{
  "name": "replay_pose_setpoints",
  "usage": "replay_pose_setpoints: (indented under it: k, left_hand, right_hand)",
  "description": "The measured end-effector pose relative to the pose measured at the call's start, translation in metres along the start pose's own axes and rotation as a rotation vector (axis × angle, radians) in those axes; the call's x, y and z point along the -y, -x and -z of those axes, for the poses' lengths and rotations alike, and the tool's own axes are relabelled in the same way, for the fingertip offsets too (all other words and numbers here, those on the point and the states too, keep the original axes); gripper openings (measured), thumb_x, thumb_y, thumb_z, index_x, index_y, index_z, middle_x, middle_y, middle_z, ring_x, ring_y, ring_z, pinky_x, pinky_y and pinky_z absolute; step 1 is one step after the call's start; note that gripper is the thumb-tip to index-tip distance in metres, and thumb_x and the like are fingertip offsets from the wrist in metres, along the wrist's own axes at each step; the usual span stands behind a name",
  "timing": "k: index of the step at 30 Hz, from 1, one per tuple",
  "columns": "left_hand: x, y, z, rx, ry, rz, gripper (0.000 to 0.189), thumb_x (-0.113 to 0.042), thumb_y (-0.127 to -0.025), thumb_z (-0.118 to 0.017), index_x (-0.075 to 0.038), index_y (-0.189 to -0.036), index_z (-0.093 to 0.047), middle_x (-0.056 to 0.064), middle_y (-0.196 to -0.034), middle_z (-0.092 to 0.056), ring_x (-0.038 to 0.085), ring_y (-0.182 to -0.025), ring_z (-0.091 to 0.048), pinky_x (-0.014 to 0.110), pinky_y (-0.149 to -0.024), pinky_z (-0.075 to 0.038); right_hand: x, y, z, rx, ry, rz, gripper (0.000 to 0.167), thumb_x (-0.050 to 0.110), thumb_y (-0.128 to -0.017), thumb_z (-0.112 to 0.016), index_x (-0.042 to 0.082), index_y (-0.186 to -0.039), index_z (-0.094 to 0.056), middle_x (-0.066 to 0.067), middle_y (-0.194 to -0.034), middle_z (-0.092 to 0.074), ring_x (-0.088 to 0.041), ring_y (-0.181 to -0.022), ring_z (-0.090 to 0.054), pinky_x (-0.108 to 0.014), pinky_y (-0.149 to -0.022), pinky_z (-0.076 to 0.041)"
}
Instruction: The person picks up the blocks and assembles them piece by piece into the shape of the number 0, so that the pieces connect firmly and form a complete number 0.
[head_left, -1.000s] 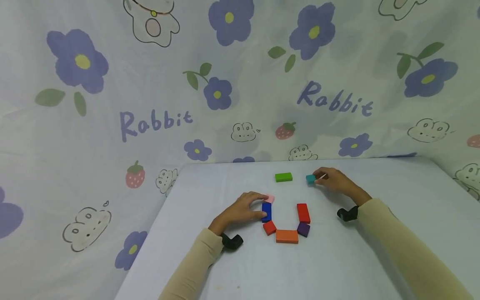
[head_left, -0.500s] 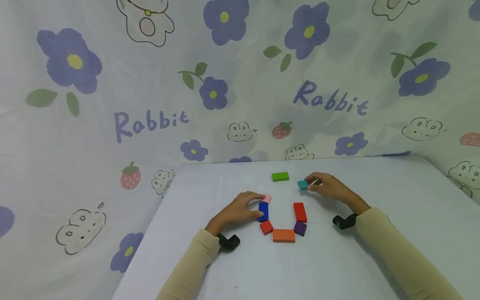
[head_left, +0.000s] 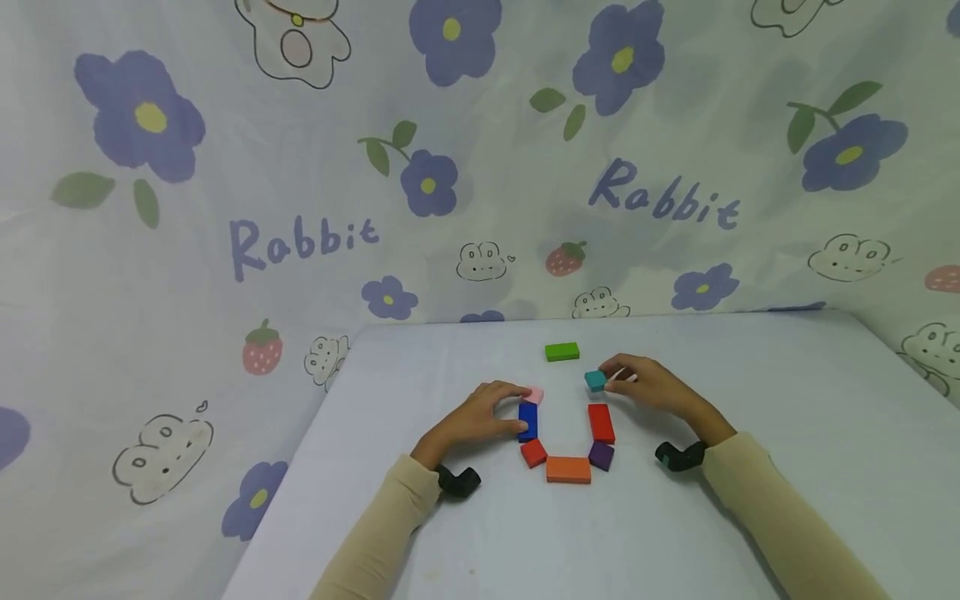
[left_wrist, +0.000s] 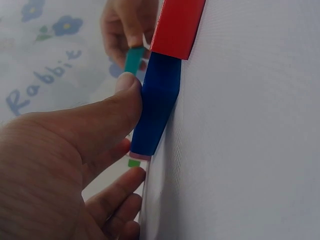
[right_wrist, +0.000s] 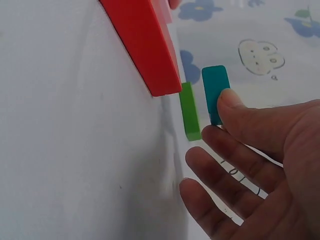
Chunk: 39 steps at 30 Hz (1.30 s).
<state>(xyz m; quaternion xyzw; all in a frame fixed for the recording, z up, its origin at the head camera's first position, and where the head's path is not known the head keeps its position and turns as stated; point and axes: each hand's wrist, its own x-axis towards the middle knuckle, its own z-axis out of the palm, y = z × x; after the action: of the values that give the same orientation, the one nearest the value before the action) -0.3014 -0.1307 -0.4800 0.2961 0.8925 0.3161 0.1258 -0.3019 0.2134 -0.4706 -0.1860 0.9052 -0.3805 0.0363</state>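
Between thumb and fingertips my right hand (head_left: 651,385) pinches a small teal block (head_left: 596,381), lifted above the table near the far end of a red rectangular block (head_left: 601,423). The right wrist view shows the teal block (right_wrist: 215,90) upright, its lower end at the fingers. My left hand (head_left: 480,416) rests at the left row, thumb on a blue rectangular block (head_left: 528,422) and index fingertip on a pink block (head_left: 534,395). In the left wrist view the thumb lies against the blue block (left_wrist: 157,105), the other fingers loosely spread.
A small red block (head_left: 533,453), an orange rectangular block (head_left: 568,470) and a purple block (head_left: 601,456) join the side rows into a U on the white table (head_left: 675,533). Farther back lies a green block (head_left: 562,352). A patterned cloth (head_left: 487,208) hangs behind.
My right hand has brought the teal block left and nearer, from beside the green block toward the red rectangular block. My left hand stays on the blue and pink blocks.
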Motion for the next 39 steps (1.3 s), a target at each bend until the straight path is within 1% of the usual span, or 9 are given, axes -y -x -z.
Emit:
replay_pose_setpoints:
  k: [4,12,18,21,24,27,30,36,39]
  left_hand:
    - [0.000,0.000,-0.002,0.009,0.002,-0.008,0.062,-0.044,-0.091,-0.071,-0.024,-0.146,-0.051,0.003,-0.151,-0.049,0.028,-0.142,-0.037,0.055,-0.115,-0.035]
    - [-0.001,0.002,0.001,-0.003,-0.003,0.001,0.061,-0.042,-0.090,-0.072,-0.026,-0.146,-0.052,0.003,-0.150,-0.048,0.027,-0.140,-0.038,0.053,-0.113,-0.037]
    - [0.001,0.001,0.001,-0.003,-0.003,-0.011,0.060,-0.044,-0.091,-0.071,-0.028,-0.145,-0.052,0.001,-0.150,-0.048,0.026,-0.140,-0.038,0.052,-0.114,-0.036]
    - [0.000,0.001,0.001,-0.002,-0.005,-0.004,0.060,-0.045,-0.090,-0.071,-0.029,-0.145,-0.052,0.001,-0.150,-0.049,0.026,-0.141,-0.037,0.053,-0.114,-0.036]
    - [0.000,0.001,0.001,-0.001,-0.008,0.007,0.061,-0.045,-0.090,-0.071,-0.029,-0.145,-0.051,0.001,-0.150,-0.048,0.026,-0.141,-0.037,0.053,-0.114,-0.036]
    - [-0.001,0.001,0.002,0.000,-0.009,0.009,0.061,-0.044,-0.091,-0.071,-0.028,-0.146,-0.051,0.002,-0.151,-0.048,0.027,-0.141,-0.037,0.054,-0.114,-0.036]
    - [-0.001,0.001,0.002,0.004,-0.012,0.016,0.061,-0.045,-0.090,-0.071,-0.029,-0.146,-0.051,0.002,-0.151,-0.047,0.026,-0.141,-0.037,0.054,-0.114,-0.036]
    - [-0.002,0.002,0.002,0.007,0.001,0.025,0.061,-0.045,-0.090,-0.071,-0.030,-0.146,-0.050,0.002,-0.151,-0.047,0.026,-0.142,-0.036,0.055,-0.114,-0.036]
    - [-0.002,0.002,0.003,0.004,0.004,0.020,0.061,-0.045,-0.091,-0.071,-0.028,-0.146,-0.051,0.002,-0.151,-0.047,0.027,-0.142,-0.036,0.055,-0.114,-0.035]
  right_hand:
    - [-0.002,0.003,-0.002,-0.004,0.004,0.000,0.031,0.017,-0.095,-0.068,0.009,-0.125,-0.063,-0.011,-0.121,-0.068,-0.028,-0.108,-0.065,-0.049,-0.094,-0.054]
    - [-0.002,0.000,-0.009,0.007,-0.012,0.041,0.032,0.016,-0.094,-0.069,0.007,-0.124,-0.063,-0.011,-0.121,-0.068,-0.027,-0.108,-0.065,-0.047,-0.095,-0.054]
    - [0.000,0.002,-0.012,0.008,-0.006,0.034,0.032,0.016,-0.093,-0.070,0.008,-0.124,-0.064,-0.010,-0.119,-0.068,-0.025,-0.105,-0.064,-0.046,-0.094,-0.054]
    - [0.001,0.004,-0.013,0.008,0.003,0.027,0.033,0.016,-0.093,-0.070,0.007,-0.124,-0.064,-0.009,-0.118,-0.067,-0.024,-0.105,-0.062,-0.046,-0.094,-0.053]
    - [0.000,0.005,-0.014,0.009,0.013,0.039,0.033,0.015,-0.094,-0.069,0.005,-0.125,-0.064,-0.010,-0.117,-0.066,-0.024,-0.104,-0.061,-0.043,-0.093,-0.052]
    - [-0.001,0.005,-0.014,0.006,0.017,0.046,0.033,0.014,-0.094,-0.069,0.005,-0.125,-0.064,-0.010,-0.117,-0.064,-0.023,-0.104,-0.060,-0.038,-0.091,-0.050]
    - [-0.003,0.005,-0.015,0.002,0.019,0.050,0.033,0.016,-0.094,-0.069,0.005,-0.125,-0.064,-0.010,-0.117,-0.064,-0.023,-0.104,-0.060,-0.036,-0.089,-0.050]
    - [-0.006,0.004,-0.017,-0.027,0.024,0.039,0.034,0.021,-0.097,-0.066,0.006,-0.127,-0.064,-0.008,-0.118,-0.065,-0.021,-0.104,-0.060,-0.041,-0.092,-0.051]
    - [-0.006,0.003,-0.019,-0.043,0.029,0.044,0.033,0.022,-0.097,-0.066,0.006,-0.126,-0.064,-0.008,-0.117,-0.065,-0.020,-0.102,-0.061,-0.039,-0.091,-0.052]
